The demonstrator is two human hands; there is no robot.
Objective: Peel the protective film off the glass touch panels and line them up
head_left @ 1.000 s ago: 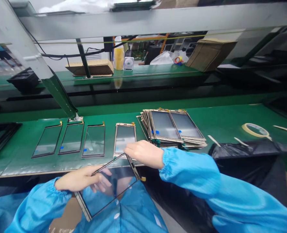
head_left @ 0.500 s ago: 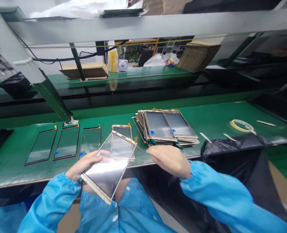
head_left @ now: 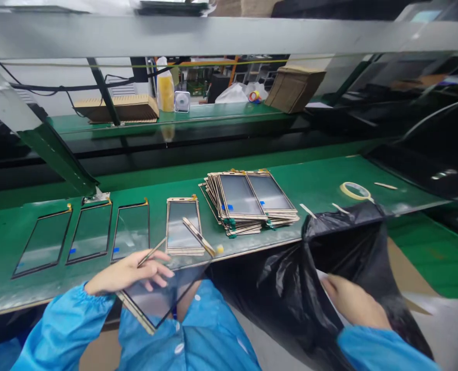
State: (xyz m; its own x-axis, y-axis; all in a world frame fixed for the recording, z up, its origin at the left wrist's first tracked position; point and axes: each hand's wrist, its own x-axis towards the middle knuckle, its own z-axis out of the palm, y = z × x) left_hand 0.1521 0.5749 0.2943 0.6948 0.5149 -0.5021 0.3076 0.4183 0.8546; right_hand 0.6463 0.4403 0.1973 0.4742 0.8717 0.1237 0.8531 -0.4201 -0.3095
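Note:
My left hand (head_left: 138,270) grips a framed glass panel (head_left: 155,301) by its left edge, tilted over the bench's front edge. My right hand (head_left: 355,304) is at the mouth of a black plastic bag (head_left: 283,278), its fingers closed and partly hidden; a white strip or sheet shows beside them. Just behind the held panel lies a small stack of pale-framed panels (head_left: 183,226). A larger stack of panels (head_left: 239,196) sits to its right. Three dark-framed panels (head_left: 92,232) lie in a row on the left.
The green bench (head_left: 314,180) bears a tape roll (head_left: 355,191) and small pale strips near the bag. A slanted post (head_left: 59,154) stands at the left. On the far shelf are a cardboard box (head_left: 294,88), a small white fan (head_left: 181,101) and a yellow roll (head_left: 165,93).
My right hand has moved from beside the held panel rightward and down to the bag. The held panel has tilted, and the view has shifted to the right.

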